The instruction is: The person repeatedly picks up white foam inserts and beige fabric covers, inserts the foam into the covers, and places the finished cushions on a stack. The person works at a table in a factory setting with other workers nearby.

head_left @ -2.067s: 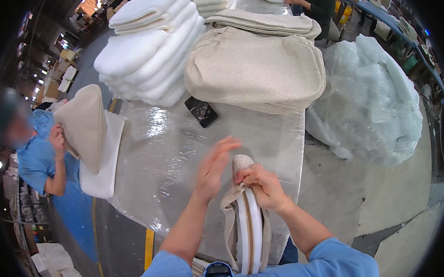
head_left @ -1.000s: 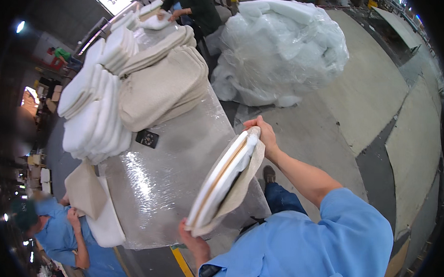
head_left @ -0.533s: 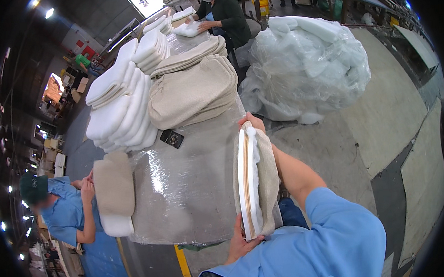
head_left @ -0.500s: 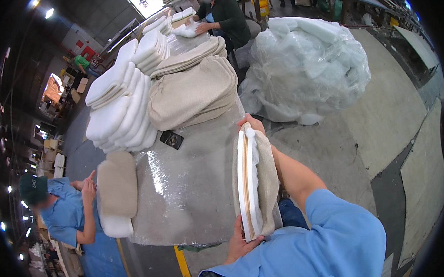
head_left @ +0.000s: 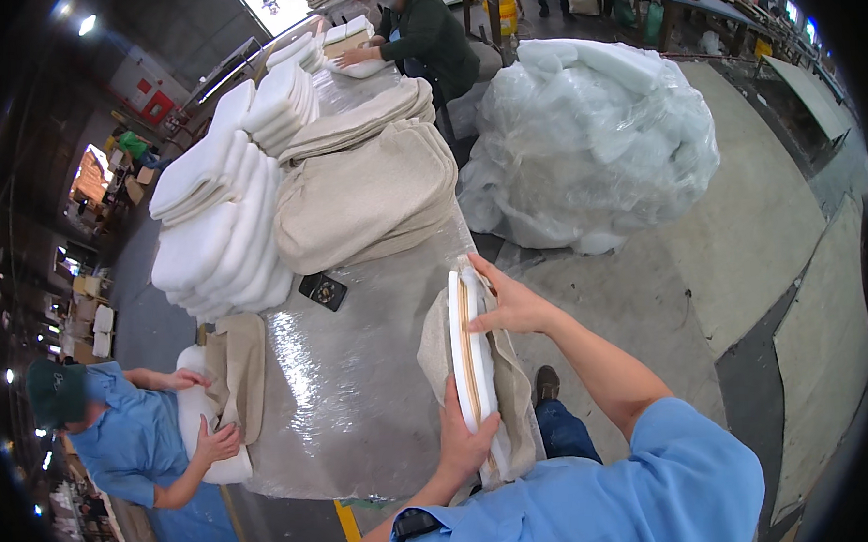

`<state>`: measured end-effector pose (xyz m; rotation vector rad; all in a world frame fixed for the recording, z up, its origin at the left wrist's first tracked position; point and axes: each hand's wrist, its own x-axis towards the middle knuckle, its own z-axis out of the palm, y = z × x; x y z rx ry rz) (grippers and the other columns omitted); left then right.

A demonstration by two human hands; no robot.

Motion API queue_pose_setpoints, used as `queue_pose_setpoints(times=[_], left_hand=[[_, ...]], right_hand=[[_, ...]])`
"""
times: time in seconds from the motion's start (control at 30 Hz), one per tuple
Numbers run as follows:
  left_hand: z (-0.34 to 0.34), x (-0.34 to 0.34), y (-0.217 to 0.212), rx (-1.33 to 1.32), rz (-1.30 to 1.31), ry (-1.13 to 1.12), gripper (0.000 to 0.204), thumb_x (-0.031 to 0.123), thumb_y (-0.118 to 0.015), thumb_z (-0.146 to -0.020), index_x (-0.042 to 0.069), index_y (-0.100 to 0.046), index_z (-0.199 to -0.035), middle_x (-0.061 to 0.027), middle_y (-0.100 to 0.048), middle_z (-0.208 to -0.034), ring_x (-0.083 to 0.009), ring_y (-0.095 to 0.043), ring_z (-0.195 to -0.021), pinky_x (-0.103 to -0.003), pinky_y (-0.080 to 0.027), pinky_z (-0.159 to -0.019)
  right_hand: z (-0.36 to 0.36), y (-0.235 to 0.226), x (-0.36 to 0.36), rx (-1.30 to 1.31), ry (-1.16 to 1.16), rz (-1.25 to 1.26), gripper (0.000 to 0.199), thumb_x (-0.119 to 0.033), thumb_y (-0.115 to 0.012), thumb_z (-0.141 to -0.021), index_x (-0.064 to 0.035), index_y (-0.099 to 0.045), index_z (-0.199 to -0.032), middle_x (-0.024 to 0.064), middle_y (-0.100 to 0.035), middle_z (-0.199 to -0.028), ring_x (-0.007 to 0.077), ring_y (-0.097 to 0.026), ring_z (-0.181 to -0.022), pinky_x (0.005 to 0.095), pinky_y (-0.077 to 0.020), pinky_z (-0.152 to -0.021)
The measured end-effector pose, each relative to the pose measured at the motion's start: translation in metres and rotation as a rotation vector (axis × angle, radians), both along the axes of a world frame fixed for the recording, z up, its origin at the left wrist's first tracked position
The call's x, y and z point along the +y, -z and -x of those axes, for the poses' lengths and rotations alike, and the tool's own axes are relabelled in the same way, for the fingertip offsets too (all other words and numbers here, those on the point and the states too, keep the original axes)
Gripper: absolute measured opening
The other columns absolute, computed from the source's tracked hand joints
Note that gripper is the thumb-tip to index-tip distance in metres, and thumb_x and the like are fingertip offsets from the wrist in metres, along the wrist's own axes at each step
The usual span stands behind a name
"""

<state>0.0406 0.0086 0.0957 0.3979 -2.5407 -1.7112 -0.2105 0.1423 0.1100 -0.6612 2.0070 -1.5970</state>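
Note:
Upright on its edge in front of me stands a cushion pad (head_left: 459, 343), white with a tan strip running along its narrow side. A beige fabric cover (head_left: 435, 341) lies around it, its flaps hanging on both sides. My left hand (head_left: 468, 439) is closed around the lower part of the pad, thumb on the near side and fingers on the other. Farther up, my right hand (head_left: 513, 304) grips the pad and cover near the top, its thumb pressed over the strip. Part of the right fingers is hidden behind the fabric.
The plastic-covered table (head_left: 352, 400) carries stacked white pads (head_left: 210, 232), beige covers (head_left: 368, 196) and a phone (head_left: 324, 291). A large plastic-wrapped bundle (head_left: 593, 148) stands right. One co-worker (head_left: 121, 420) handles a pad and cover at left; another (head_left: 424, 39) works at the far end.
My left hand has moved up along the pad, and my right thumb now lies over the strip. The cover's left flap spreads out more. The left co-worker now grasps the beige cover.

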Motion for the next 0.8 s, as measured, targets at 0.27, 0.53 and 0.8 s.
queue_pose_setpoints(times=[0.27, 0.53, 0.8], left_hand=[[0.0, 0.001, -0.005, -0.057, -0.021, 0.015, 0.095, 0.013, -0.073, -0.092, -0.004, -0.019, -0.168, -0.0256, -0.042, -0.158, -0.0357, -0.048, -0.144, -0.046, -0.038, -0.122], [-0.007, -0.001, 0.006, -0.02, 0.075, -0.03, 0.09, 0.014, -0.073, -0.093, -0.002, -0.023, -0.167, -0.0243, -0.045, -0.155, -0.0361, -0.047, -0.143, -0.047, -0.039, -0.12], [-0.022, -0.017, 0.046, 0.267, 0.41, 0.161, 0.077, 0.026, -0.077, -0.093, 0.0, -0.04, -0.156, -0.0262, -0.051, -0.146, -0.0402, -0.052, -0.131, -0.051, -0.042, -0.112]], right_hand=[[0.008, -0.007, -0.023, 0.49, 0.334, -0.184, 0.035, -0.022, -0.079, -0.091, -0.0025, -0.071, -0.119, 0.012, -0.068, -0.117, 0.036, -0.066, -0.112, 0.0471, -0.0543, -0.095], [-0.054, 0.0, -0.029, 1.074, 0.069, -0.099, 0.007, -0.011, -0.071, -0.08, -0.0121, -0.069, -0.086, 0.0035, -0.067, -0.097, 0.0251, -0.063, -0.101, 0.0443, -0.045, -0.099], [-0.126, -0.061, -0.035, 0.598, -0.358, 0.398, 0.025, -0.009, -0.075, -0.081, -0.0141, -0.071, -0.105, 0.0044, -0.072, -0.106, 0.0273, -0.072, -0.092, 0.04, -0.0588, -0.078]])
